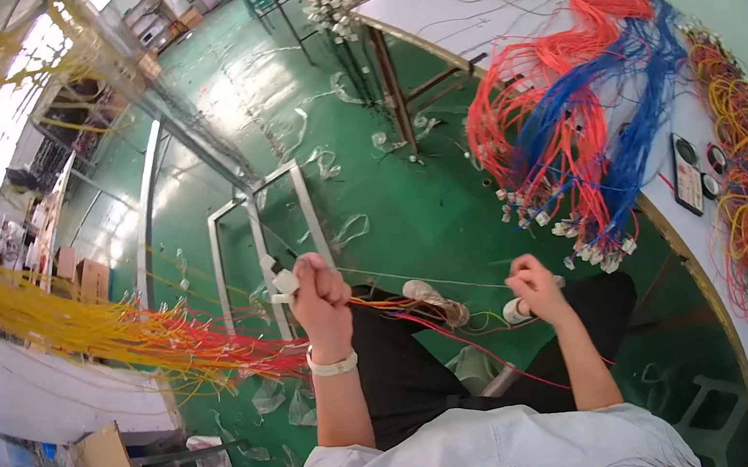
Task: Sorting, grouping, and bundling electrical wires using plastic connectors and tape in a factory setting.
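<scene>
My left hand (320,306) is closed around a wire harness, with its white plastic connectors (285,284) sticking out past the thumb. Orange, yellow and red wires (433,325) run from that fist toward the right, sagging over my lap. A thin pale string (425,274) stretches from near the left hand across to my right hand (536,289). The right fingers are pinched together at the string's end, out to the right above my knee. Left of my left wrist hangs a thick bundle of yellow and red wires (206,343).
A metal frame (260,242) stands ahead on the green floor (370,205), where plastic scraps lie. On the right, a white-topped table (458,24) carries red wires (510,104), blue wires (643,142), coiled multicoloured wires (744,175) and a black case (687,174). A stool (716,414) sits at lower right.
</scene>
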The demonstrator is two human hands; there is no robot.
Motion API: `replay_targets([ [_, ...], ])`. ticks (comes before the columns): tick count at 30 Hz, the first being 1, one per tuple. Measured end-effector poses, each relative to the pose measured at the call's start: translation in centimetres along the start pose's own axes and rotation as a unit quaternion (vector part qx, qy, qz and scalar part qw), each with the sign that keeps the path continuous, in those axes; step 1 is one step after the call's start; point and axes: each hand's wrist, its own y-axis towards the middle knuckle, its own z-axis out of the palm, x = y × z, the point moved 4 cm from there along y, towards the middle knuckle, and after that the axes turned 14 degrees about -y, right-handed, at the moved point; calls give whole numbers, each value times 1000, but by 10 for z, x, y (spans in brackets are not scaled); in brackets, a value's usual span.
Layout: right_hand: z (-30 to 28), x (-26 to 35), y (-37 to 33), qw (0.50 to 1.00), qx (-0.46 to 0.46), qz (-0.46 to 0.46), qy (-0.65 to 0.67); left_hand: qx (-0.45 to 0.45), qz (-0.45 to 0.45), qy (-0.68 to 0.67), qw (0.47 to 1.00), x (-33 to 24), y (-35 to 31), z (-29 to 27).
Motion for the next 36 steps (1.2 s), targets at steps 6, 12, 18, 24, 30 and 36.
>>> replay_targets([
  [6,18,-95,-54,859,255,218,-387,-28,76,41,996,-12,-8,-7],
  [12,-42,-142,-58,869,-80,201,-445,-88,205,-30,974,-88,16,-30],
  [18,-50,-134,-47,822,98,267,-494,-68,217,60,972,-74,13,-35],
  [24,0,86,13,996,48,-35,-71,36,-43,58,997,52,-10,-32],
  [30,75,122,-11,976,9,18,217,202,-131,146,960,94,-44,75],
  [36,59,129,-11,990,-33,-89,106,205,-245,192,928,99,-52,62],
])
